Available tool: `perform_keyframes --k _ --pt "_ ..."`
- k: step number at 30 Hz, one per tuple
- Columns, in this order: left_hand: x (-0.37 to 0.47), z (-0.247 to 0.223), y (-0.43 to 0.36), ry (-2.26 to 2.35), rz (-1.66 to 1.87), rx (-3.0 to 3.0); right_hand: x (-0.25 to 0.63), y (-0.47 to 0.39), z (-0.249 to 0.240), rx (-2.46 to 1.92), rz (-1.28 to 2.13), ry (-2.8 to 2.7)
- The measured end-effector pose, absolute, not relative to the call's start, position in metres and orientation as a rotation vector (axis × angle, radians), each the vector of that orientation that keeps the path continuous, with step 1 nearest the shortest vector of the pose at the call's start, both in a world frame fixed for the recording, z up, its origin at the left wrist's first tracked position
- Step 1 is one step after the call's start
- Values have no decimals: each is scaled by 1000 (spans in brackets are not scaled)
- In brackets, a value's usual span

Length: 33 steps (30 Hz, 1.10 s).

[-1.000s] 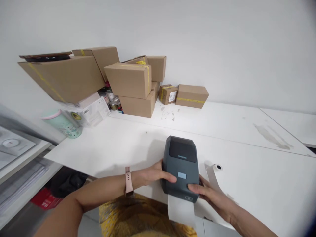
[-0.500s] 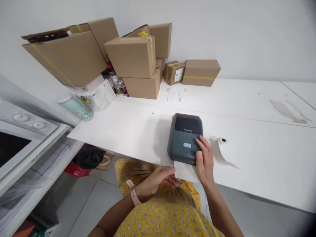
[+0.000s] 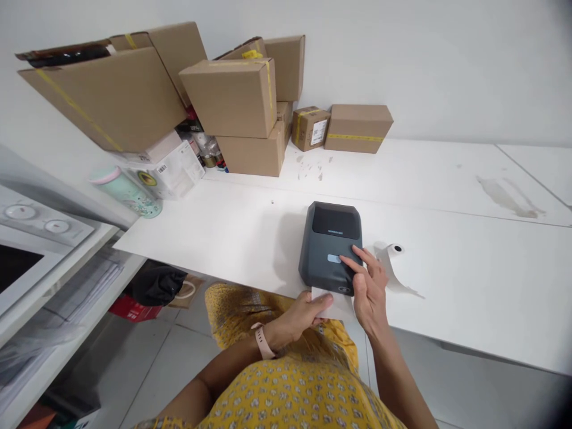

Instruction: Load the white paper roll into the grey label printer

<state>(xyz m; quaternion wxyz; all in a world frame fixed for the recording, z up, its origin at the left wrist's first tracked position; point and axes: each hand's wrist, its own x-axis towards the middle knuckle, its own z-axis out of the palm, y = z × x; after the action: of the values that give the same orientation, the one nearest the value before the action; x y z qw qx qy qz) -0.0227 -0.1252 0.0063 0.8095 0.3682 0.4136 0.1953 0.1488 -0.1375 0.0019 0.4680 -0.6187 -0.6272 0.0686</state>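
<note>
A dark grey label printer [image 3: 328,244] sits near the front edge of the white table. From its front comes a strip of white paper [image 3: 342,305] that hangs over the edge. My left hand [image 3: 308,311] pinches the paper's left side, thumb on top, just below the printer. My right hand [image 3: 370,286] lies along the printer's right side with its fingers apart. Its index fingertip touches the right end of the light blue button [image 3: 334,258] on top, and another finger rests on the casing. To the right lies a small white paper roll [image 3: 397,250] with a loose tail.
Cardboard boxes [image 3: 232,98] are stacked at the back left, with two smaller boxes [image 3: 357,128] beside them. A mint green tumbler [image 3: 129,190] stands at the table's left end. A white microwave [image 3: 40,226] is on a shelf at the far left.
My left hand has moved right and closed on the paper strip. My right index finger has shifted left from the printer's edge to the blue button. The view has turned slightly.
</note>
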Motion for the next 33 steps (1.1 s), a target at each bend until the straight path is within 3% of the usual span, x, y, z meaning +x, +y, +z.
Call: perform_keyframes --k 9,14,19,25,33 --pt "-59 -12 -108 1019 383 1388 148 -131 12 -1523 44 -1728" --pt "-76 -1 -97 1295 889 1568 141 -128 15 -1611 -175 -1757" --pt "-62 14 -91 1156 1196 1830 139 -125 15 -1615 -252 -1809" --pt "-43 7 -99 1067 880 1702 146 -129 5 -1505 155 -1678" --pt "-46 -3 -98 1105 863 1614 133 -145 -20 -1542 597 -1038"
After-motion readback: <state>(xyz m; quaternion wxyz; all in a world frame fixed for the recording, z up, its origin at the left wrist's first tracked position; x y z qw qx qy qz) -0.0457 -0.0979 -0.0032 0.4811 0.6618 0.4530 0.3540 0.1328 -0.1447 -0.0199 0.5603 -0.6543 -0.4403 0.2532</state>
